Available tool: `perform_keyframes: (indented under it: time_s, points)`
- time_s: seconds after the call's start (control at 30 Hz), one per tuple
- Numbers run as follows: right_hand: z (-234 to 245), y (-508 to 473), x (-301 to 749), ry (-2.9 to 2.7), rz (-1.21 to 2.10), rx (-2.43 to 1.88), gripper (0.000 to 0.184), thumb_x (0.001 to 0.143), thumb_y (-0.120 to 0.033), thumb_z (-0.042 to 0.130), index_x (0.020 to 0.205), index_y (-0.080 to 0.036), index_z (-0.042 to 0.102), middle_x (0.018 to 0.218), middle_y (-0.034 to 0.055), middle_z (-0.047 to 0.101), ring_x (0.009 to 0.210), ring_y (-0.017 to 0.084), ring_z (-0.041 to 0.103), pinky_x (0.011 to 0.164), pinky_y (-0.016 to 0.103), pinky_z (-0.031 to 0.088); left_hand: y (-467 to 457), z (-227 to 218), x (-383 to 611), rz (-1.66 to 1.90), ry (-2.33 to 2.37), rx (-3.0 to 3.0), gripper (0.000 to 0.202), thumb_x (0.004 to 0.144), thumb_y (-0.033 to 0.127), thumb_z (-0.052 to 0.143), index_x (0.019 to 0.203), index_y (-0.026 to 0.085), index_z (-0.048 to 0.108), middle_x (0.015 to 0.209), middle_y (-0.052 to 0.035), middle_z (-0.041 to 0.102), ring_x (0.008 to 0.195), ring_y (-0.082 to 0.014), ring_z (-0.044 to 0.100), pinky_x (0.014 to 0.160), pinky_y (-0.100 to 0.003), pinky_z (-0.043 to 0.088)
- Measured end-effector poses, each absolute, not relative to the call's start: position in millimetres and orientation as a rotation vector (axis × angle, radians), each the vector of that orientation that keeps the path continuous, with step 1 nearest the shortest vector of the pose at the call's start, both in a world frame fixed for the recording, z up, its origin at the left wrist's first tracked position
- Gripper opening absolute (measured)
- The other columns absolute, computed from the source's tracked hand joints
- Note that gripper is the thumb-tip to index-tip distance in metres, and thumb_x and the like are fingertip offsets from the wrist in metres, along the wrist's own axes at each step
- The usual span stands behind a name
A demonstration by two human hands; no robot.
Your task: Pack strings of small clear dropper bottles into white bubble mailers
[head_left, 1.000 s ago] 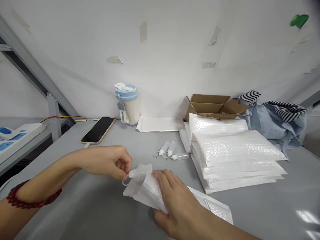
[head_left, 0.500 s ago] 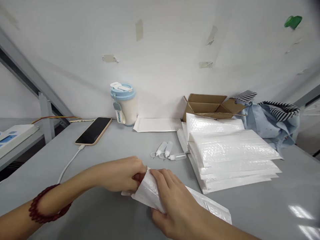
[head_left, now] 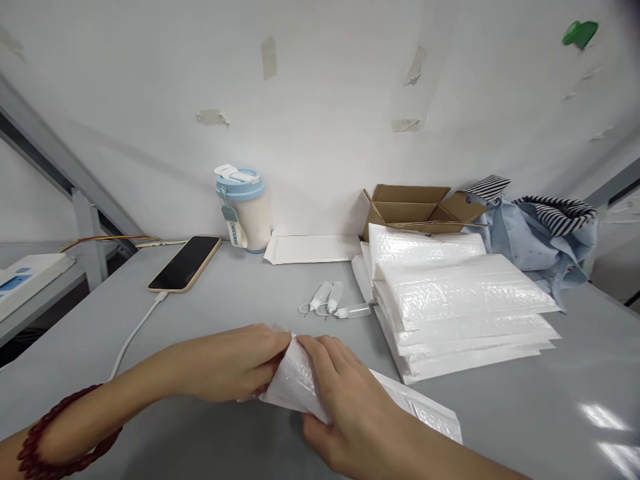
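A white bubble mailer [head_left: 295,383] lies crosswise in front of me, its far end reaching out to the right beneath my wrist. My right hand [head_left: 345,400] is wrapped round its middle, fingers on top and thumb underneath. At the mailer's left end my left hand [head_left: 235,362] is closed, its curled fingers gripping the edge near the mouth; the fingertips are partly hidden. Just beyond the hands lie three small clear squeeze bottles [head_left: 334,300] with white caps and loops. To the right rises a stack of white bubble mailers [head_left: 465,293].
Against the wall stand a cream cup with a blue lid [head_left: 250,213], a flat white mailer [head_left: 315,249] and an open cardboard box [head_left: 413,207]. Bunched blue cloth [head_left: 530,240] lies at the right. A phone [head_left: 186,265] with a white cable [head_left: 135,333] is at the left.
My left hand has shifted slightly left and down, its wrist dropping, while staying at the mailer's left end. The right hand keeps its grip. The view has tilted a little.
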State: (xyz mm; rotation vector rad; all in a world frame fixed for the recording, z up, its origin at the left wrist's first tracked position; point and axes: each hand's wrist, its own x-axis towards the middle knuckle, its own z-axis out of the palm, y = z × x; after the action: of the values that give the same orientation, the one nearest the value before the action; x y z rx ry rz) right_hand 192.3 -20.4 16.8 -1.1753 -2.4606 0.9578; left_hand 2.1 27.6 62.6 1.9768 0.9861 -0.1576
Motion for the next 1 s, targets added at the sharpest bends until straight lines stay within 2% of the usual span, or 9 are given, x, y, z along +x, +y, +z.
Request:
perform_keyframes:
  time_s: [0.13,0.37,0.5,0.67,0.87,1.0]
  points:
    - [20,-21,193,-2.431,0.962,-1.185,0.070,0.069,-0.013,0.051,0.137,-0.011,0.034,0.119,0.0117,0.048,0.109,0.025,0.042,0.096,0.039,0.037,30,62,-5,-0.071,1.080,1.858,0.015,0.089,0.023,0.040,0.075,0.020,0.047,0.067,0.0027,0.057,0.058,-0.0123,0.049,0.052,-0.021,0.038]
    - [22,-20,192,-2.359,0.975,-1.190,0.069,0.067,-0.009,0.050,0.135,-0.012,0.035,0.119,0.0109,0.048,0.109,0.024,0.043,0.096,0.038,0.038,28,51,-7,0.188,1.064,1.500,0.011,0.083,0.022,0.051,0.078,0.016,0.059,0.067,0.0025,0.053,0.060,-0.0111,0.045,0.053,-0.021,0.035]
    - [20,-20,192,-2.346,0.986,-1.183,0.068,0.067,-0.009,0.050,0.134,-0.013,0.036,0.118,0.0106,0.049,0.108,0.024,0.044,0.094,0.037,0.039,25,46,-1,0.185,0.969,1.417,0.011,0.081,0.021,0.050,0.072,0.016,0.056,0.064,0.0035,0.046,0.056,-0.0101,0.037,0.050,-0.022,0.028]
    - [18,-21,192,-2.342,0.985,-1.184,0.069,0.067,-0.009,0.050,0.135,-0.012,0.034,0.118,0.0111,0.049,0.107,0.024,0.045,0.094,0.038,0.039,22,46,2,0.201,0.878,1.426,0.015,0.080,0.018,0.045,0.068,0.016,0.055,0.067,0.0032,0.040,0.063,-0.0115,0.034,0.057,-0.024,0.028]
    - [16,-22,190,-2.366,0.989,-1.186,0.071,0.068,-0.010,0.050,0.136,-0.011,0.033,0.119,0.0119,0.049,0.108,0.025,0.045,0.094,0.039,0.039,18,43,2,0.144,0.846,1.385,0.021,0.080,0.017,0.045,0.059,0.017,0.044,0.058,0.0050,0.030,0.055,-0.0101,0.024,0.051,-0.026,0.018]
    - [16,-22,191,-2.359,0.983,-1.168,0.070,0.067,-0.010,0.050,0.135,-0.011,0.034,0.118,0.0113,0.049,0.107,0.024,0.045,0.092,0.038,0.040,19,45,4,0.136,0.839,1.339,0.018,0.079,0.015,0.044,0.061,0.017,0.046,0.058,0.0050,0.031,0.054,-0.0099,0.023,0.050,-0.026,0.017]
